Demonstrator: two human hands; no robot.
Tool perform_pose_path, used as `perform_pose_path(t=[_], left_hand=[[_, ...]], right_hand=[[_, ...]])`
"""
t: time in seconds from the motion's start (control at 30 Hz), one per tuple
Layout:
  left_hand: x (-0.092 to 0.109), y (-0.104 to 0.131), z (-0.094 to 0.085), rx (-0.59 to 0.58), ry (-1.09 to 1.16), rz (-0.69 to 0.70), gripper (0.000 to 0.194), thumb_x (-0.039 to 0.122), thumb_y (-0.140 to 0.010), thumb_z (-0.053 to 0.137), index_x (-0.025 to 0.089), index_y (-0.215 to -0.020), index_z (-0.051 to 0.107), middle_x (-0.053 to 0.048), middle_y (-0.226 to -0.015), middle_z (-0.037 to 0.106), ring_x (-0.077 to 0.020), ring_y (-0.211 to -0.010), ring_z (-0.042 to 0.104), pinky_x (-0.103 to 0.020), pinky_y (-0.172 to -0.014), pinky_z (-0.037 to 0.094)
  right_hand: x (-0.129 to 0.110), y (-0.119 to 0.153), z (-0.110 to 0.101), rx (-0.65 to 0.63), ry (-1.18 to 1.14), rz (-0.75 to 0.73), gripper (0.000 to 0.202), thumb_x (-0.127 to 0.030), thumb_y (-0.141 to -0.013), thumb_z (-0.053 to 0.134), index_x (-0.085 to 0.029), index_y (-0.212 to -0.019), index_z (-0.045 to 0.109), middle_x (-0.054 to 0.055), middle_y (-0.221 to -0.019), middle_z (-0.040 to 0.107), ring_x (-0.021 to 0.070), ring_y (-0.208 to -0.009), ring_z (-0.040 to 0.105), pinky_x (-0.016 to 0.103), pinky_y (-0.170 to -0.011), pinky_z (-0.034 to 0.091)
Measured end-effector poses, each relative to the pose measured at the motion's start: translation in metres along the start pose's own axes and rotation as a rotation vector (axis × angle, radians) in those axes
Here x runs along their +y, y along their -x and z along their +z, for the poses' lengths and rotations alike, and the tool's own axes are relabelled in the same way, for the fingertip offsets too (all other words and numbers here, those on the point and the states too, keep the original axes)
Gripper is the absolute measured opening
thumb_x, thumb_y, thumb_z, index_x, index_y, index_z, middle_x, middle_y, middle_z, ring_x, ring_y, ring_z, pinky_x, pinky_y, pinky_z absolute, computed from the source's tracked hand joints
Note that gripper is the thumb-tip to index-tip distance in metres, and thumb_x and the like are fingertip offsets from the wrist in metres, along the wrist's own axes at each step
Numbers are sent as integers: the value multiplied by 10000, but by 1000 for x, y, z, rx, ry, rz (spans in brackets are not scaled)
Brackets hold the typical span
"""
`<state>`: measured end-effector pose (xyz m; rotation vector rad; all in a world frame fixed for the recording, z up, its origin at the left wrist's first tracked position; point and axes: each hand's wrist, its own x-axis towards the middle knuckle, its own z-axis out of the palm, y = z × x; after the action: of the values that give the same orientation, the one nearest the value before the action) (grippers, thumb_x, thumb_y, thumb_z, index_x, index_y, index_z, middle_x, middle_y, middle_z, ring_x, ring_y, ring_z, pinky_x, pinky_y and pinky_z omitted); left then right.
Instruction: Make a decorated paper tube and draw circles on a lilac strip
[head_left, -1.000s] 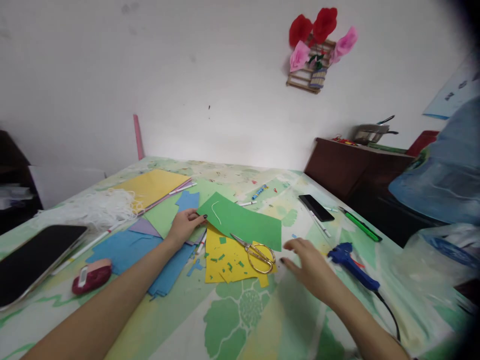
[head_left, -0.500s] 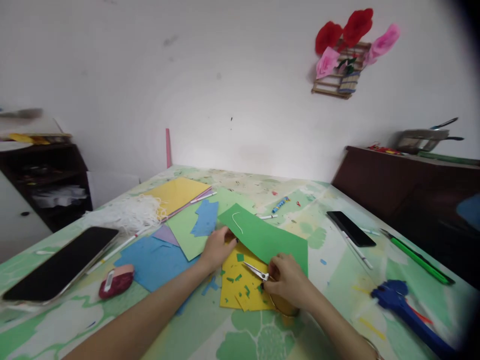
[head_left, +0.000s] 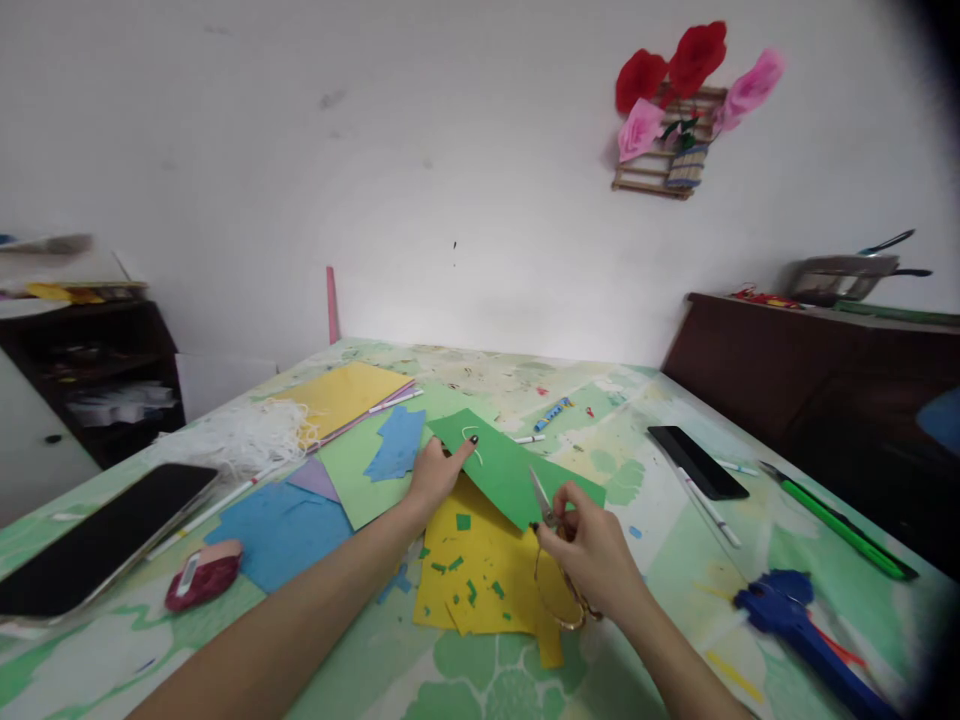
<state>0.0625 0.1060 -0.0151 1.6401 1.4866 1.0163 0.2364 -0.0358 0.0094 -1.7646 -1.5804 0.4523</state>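
My left hand (head_left: 439, 470) pinches the left end of a green paper sheet (head_left: 510, 470), its thumb on top near a white curved line. My right hand (head_left: 592, 545) grips a pair of scissors (head_left: 541, 497) with gold-coloured handles, blades pointing up and away over the near edge of the green sheet. Below lies a yellow paper sheet (head_left: 480, 560), strewn with several small green scraps. To the left of it are blue paper (head_left: 277, 530) and a light green sheet (head_left: 352, 490) bearing a blue cut piece (head_left: 397, 445).
At the left are a black phone (head_left: 112, 535), a dark red object (head_left: 204, 575) and a heap of white strings (head_left: 240, 435). On the right lie another phone (head_left: 697, 462), a green cutter knife (head_left: 840, 525) and a blue tool (head_left: 810, 630), possibly a glue gun.
My left thumb has moved onto the top of the green sheet. My right hand has raised the scissors and turned their blades upward, away from the yellow paper. The view has shifted slightly.
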Motion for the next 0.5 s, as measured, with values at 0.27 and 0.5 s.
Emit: perform_pose_path(t=[0.27,0.5], left_hand=[[6,-19,-23,-149,-60,63,273,311,-903,532,134,-1110,554,-70,-1046,606,-173,-868,614,-354,-742,532],[-16,-36,-61,-239,-473,124,239,331,-883,561,128,-1002,601,-49,-980,625,-171,-838,616,-347,-738,528]], right_hand=[[19,-12,-27,312,-311,172,245,-379,-720,569,-239,-730,368,-82,-446,467,127,-427,405,223,-461,305],[28,-19,-26,216,-74,265,211,-385,-720,531,-242,-711,377,-58,-435,518,166,-449,480,245,-469,322]])
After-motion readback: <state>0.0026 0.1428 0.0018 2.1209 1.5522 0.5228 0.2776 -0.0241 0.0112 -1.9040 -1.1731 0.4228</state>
